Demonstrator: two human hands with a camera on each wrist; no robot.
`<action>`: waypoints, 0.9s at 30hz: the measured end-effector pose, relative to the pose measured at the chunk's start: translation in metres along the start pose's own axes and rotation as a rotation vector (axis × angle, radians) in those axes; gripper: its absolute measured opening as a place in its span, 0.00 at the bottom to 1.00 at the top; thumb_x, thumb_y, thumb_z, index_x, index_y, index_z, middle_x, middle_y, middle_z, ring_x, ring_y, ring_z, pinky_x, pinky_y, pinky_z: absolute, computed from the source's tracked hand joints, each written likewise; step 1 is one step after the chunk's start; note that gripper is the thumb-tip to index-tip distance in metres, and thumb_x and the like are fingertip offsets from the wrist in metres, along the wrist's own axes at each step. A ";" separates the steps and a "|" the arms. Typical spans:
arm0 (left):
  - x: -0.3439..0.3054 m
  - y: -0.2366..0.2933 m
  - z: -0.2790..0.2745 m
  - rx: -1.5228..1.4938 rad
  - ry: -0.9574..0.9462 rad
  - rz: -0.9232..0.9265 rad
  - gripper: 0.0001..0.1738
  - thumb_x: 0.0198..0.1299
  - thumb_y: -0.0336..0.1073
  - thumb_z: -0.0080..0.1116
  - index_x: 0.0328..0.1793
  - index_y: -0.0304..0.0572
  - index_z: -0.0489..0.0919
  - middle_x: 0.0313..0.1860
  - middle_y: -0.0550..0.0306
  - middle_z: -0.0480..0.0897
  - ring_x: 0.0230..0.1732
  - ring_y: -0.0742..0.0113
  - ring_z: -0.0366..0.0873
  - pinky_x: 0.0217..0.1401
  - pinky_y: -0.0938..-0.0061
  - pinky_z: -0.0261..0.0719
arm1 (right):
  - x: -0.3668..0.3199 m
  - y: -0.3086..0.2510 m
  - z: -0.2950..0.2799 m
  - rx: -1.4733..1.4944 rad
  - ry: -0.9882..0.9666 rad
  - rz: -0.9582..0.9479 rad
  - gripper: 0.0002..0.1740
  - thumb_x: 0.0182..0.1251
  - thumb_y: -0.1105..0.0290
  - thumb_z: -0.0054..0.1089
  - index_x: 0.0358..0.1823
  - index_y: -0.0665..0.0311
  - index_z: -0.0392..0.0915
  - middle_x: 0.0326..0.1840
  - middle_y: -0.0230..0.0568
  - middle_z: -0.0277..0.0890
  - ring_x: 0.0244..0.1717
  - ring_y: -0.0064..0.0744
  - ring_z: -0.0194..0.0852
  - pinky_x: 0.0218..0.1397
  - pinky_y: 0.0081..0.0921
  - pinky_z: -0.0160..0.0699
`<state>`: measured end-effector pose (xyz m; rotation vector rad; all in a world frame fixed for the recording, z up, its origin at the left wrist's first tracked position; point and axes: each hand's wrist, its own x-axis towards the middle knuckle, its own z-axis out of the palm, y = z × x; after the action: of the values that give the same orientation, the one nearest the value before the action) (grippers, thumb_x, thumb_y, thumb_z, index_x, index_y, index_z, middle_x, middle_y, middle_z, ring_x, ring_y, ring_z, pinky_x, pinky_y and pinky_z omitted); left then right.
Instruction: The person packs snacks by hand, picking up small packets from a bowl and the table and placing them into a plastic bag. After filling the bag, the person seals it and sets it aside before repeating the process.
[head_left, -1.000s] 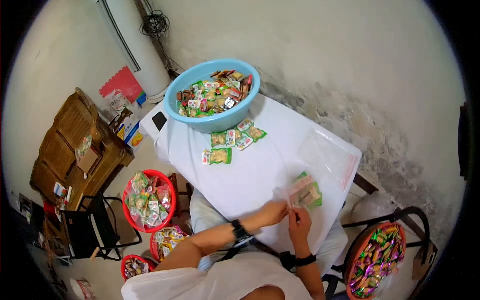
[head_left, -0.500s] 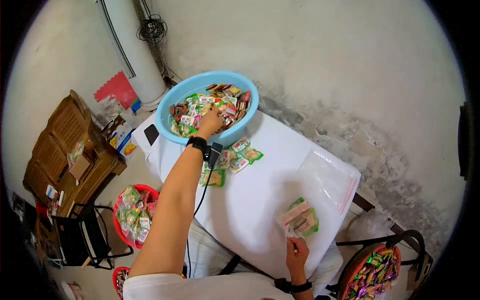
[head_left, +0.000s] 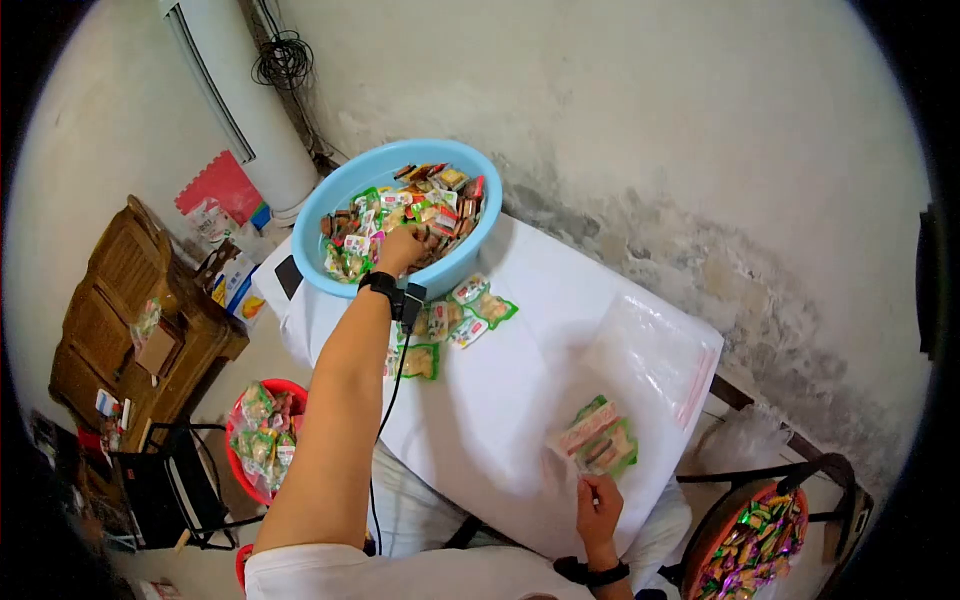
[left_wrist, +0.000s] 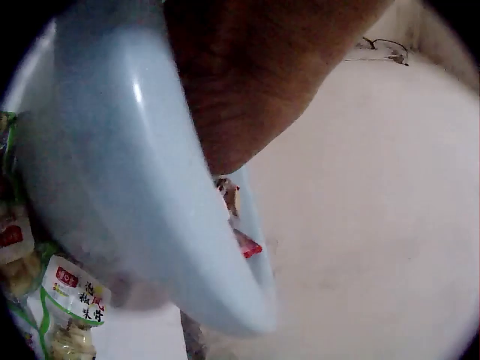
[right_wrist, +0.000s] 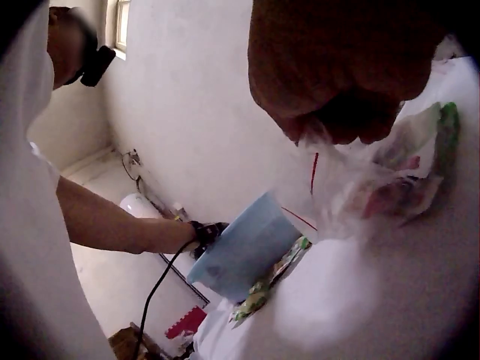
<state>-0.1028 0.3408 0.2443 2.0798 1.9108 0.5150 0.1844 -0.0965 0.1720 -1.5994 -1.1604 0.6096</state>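
Note:
My left hand reaches over the near rim of the light blue basin, down among its wrapped snack packets. Its fingertips are lost among the packets, and I cannot tell if they hold one. In the left wrist view the basin wall hides most of that hand. Low over the right side of the table, my right hand pinches the open end of a clear plastic bag. Green-edged and reddish snack packets are inside this bag.
Several green-edged packets lie before the basin on the white tablecloth. Flat clear bags rest at the table's right. A red basket of packets stands left, another basket of shiny packets right. A black phone lies beside the basin.
My left hand has left the bag beside my right hand and gone up-left into the basin, where it now shifts slightly. The right hand has kept the bag, moving little.

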 end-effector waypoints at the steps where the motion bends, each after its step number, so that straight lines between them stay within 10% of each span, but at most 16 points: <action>1: -0.004 -0.001 -0.003 -0.035 0.138 -0.006 0.12 0.51 0.42 0.59 0.34 0.43 0.78 0.32 0.43 0.80 0.35 0.47 0.78 0.36 0.60 0.74 | -0.001 -0.006 -0.001 -0.012 -0.026 0.064 0.04 0.60 0.73 0.57 0.33 0.66 0.78 0.24 0.41 0.71 0.24 0.30 0.69 0.26 0.24 0.67; 4: 0.001 -0.024 0.001 -0.215 0.328 0.138 0.20 0.55 0.45 0.58 0.44 0.35 0.77 0.35 0.48 0.81 0.34 0.58 0.80 0.36 0.65 0.76 | -0.005 0.001 0.003 -0.034 -0.036 -0.018 0.05 0.60 0.74 0.56 0.34 0.68 0.77 0.25 0.44 0.72 0.26 0.35 0.69 0.30 0.27 0.68; 6: -0.077 0.033 -0.028 -0.755 0.030 0.121 0.17 0.56 0.43 0.60 0.45 0.38 0.74 0.31 0.58 0.80 0.24 0.76 0.75 0.27 0.80 0.71 | -0.004 -0.013 0.002 0.032 -0.040 0.011 0.04 0.61 0.75 0.55 0.34 0.68 0.77 0.26 0.44 0.73 0.26 0.36 0.70 0.31 0.27 0.69; 14: -0.325 0.052 0.058 -1.016 -0.853 -0.008 0.15 0.60 0.35 0.55 0.53 0.44 0.74 0.34 0.68 0.79 0.29 0.79 0.72 0.29 0.84 0.68 | -0.010 -0.015 0.012 0.087 0.053 -0.084 0.05 0.59 0.77 0.57 0.36 0.68 0.77 0.26 0.41 0.71 0.24 0.28 0.67 0.27 0.22 0.66; 24: -0.346 0.119 0.130 -0.748 -0.767 0.030 0.17 0.61 0.28 0.50 0.58 0.36 0.71 0.39 0.57 0.79 0.34 0.74 0.75 0.35 0.79 0.74 | -0.017 -0.017 0.013 -0.129 0.042 -0.292 0.06 0.58 0.73 0.58 0.38 0.62 0.76 0.29 0.42 0.74 0.26 0.42 0.73 0.27 0.32 0.72; 27: -0.345 0.148 0.144 -1.131 -0.690 0.022 0.18 0.61 0.27 0.49 0.58 0.35 0.69 0.40 0.56 0.79 0.36 0.69 0.77 0.36 0.77 0.75 | -0.018 -0.009 0.016 -0.092 0.064 -0.300 0.05 0.58 0.72 0.57 0.37 0.62 0.76 0.30 0.44 0.74 0.27 0.43 0.74 0.27 0.32 0.72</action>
<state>0.0690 -0.0106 0.1516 1.2483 0.8397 0.5766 0.1606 -0.1055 0.1725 -1.4713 -1.3635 0.3113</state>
